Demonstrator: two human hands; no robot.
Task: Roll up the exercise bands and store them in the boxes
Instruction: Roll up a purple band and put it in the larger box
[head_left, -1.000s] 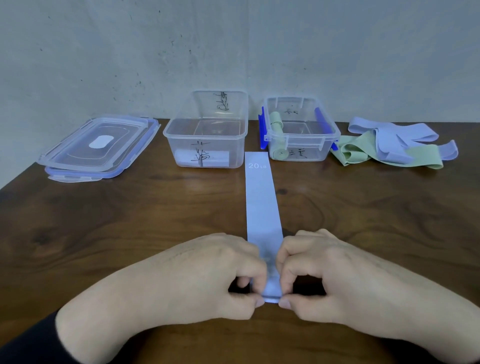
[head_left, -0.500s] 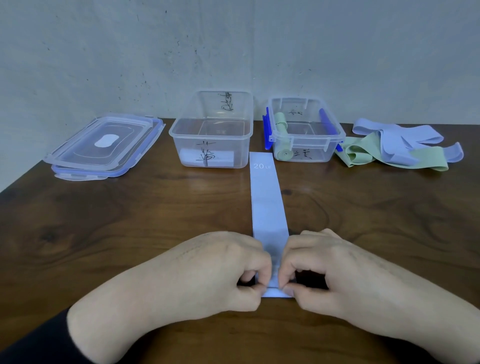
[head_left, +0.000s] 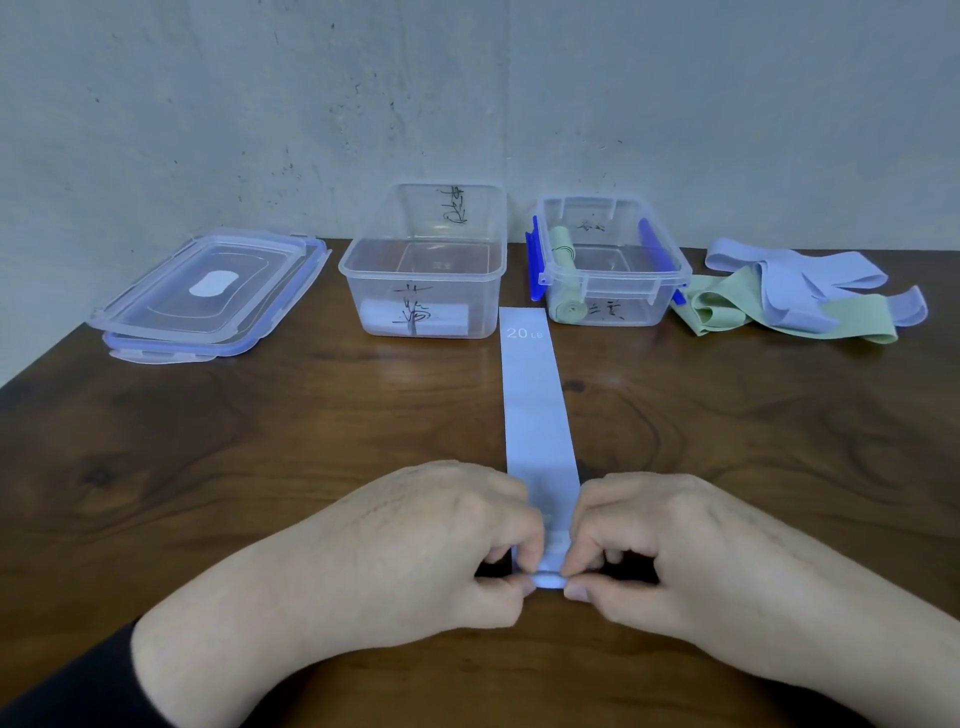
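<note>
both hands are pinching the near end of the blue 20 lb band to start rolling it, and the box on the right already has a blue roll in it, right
Not quite. In the head view the roll in the right box is green, not blue. The rest holds: the left hand and right hand pinch the near end of the blue 20 LB band, starting the roll.

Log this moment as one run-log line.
step: rolling | left hand + right hand: pinch lavender band near end | mostly flat

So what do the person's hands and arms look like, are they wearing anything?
Both hands, left hand and right hand, are bare: no gloves, rings or watch visible. The left forearm ends in a dark sleeve at the lower frame edge. The right forearm shows bare to the frame edge.
</note>
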